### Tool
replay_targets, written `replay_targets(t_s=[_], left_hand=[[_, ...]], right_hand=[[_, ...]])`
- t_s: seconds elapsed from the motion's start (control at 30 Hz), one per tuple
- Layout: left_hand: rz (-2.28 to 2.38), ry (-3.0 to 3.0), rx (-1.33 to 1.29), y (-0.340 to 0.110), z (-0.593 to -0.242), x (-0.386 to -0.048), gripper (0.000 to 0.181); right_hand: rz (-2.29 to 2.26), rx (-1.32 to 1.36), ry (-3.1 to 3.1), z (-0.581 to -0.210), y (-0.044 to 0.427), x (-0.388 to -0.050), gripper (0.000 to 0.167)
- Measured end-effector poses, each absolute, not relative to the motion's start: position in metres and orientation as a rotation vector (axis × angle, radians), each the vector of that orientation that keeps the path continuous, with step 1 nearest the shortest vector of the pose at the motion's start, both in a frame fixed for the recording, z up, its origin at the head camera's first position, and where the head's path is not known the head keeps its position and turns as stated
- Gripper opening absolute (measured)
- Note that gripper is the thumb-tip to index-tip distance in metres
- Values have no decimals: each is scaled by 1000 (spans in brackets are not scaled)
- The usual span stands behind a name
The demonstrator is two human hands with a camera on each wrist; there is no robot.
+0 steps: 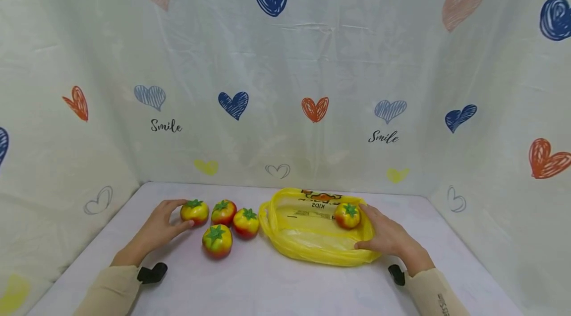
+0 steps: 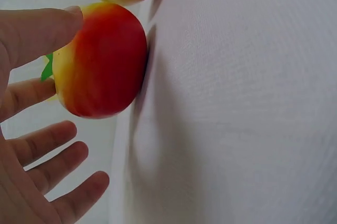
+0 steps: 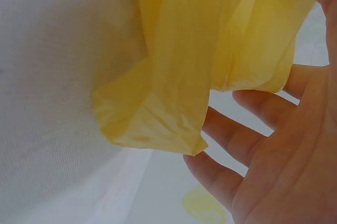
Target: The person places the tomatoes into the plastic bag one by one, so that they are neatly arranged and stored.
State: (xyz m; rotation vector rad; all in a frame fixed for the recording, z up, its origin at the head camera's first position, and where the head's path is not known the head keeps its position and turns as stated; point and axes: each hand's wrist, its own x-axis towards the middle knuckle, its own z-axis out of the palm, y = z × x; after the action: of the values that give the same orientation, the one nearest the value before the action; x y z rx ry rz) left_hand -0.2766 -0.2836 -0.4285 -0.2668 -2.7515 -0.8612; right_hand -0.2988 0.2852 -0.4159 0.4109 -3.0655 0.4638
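My left hand (image 1: pixel 162 224) is at the leftmost toy tomato (image 1: pixel 195 212), pinching it between thumb and index finger; its other fingers are spread apart in the left wrist view. The yellow-red tomato (image 2: pixel 105 63) sits on the table. To the right, my right hand (image 1: pixel 390 234) reaches over the right rim of a yellow plastic bag (image 1: pixel 312 254). Another tomato (image 1: pixel 348 216) lies in the bag's mouth, close to the fingertips. In the right wrist view, the bag (image 3: pixel 179 76) hides part of that hand, and the visible fingers (image 3: pixel 231 134) are extended and spread.
Between the left hand and the bag are more tomatoes: one at the back (image 1: pixel 224 212), one in front (image 1: pixel 217 241) and one beside the bag (image 1: pixel 246 223). A white cloth covers the table (image 1: pixel 267 286). Heart-printed curtains (image 1: pixel 285 147) enclose the back and sides.
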Motion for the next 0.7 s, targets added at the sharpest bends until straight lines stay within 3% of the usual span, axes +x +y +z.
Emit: replay_targets(t_s=[0.53, 0.7], left_hand=[[-970, -2703, -288, -278, -431, -280, 53], [-997, -2705, -261, -276, -432, -281, 60]], right_hand=[[466, 401, -3071, -416, 284, -299, 109], [462, 400, -3074, -415, 283, -299, 109]])
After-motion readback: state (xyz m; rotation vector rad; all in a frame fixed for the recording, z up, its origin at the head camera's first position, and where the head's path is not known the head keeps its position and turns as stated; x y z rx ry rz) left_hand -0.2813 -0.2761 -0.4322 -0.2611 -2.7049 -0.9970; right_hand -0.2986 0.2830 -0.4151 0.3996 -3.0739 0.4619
